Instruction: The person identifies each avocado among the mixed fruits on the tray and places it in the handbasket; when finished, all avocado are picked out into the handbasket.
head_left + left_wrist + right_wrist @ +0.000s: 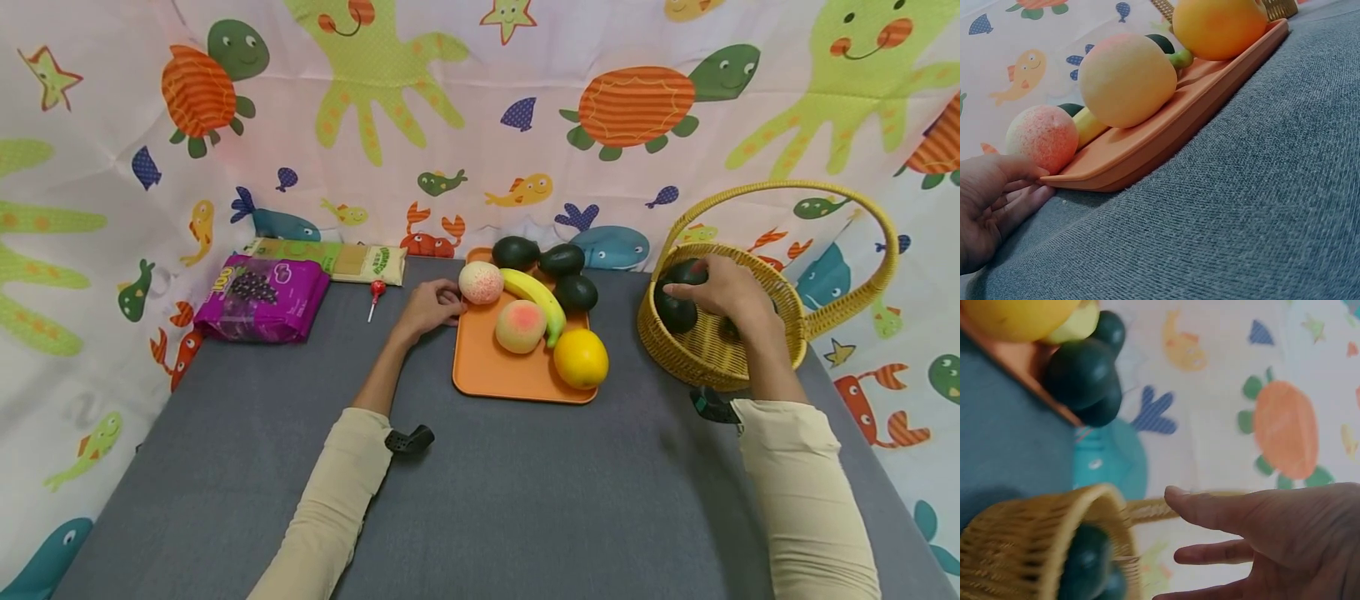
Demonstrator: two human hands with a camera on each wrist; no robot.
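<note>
My left hand (432, 309) is at the left edge of an orange tray (517, 382), its thumb and fingers pinching the rim in the left wrist view. On the tray lie a speckled peach (481, 282), a larger peach (521, 327), a banana (536, 296), an orange (581, 359) and three dark green avocados (576, 293). My right hand (723, 292) reaches over a yellow wicker basket (678, 357) holding dark avocados (676, 312). In the right wrist view its thumb and fingers (1213, 552) are spread with nothing between them.
At the back left lie a purple grape-pictured pack (262, 298), a green and tan packet (367, 263) and a red lollipop (377, 289). The basket's tall handle (862, 296) arches over its right side. A patterned curtain (480, 108) borders the grey table (555, 492).
</note>
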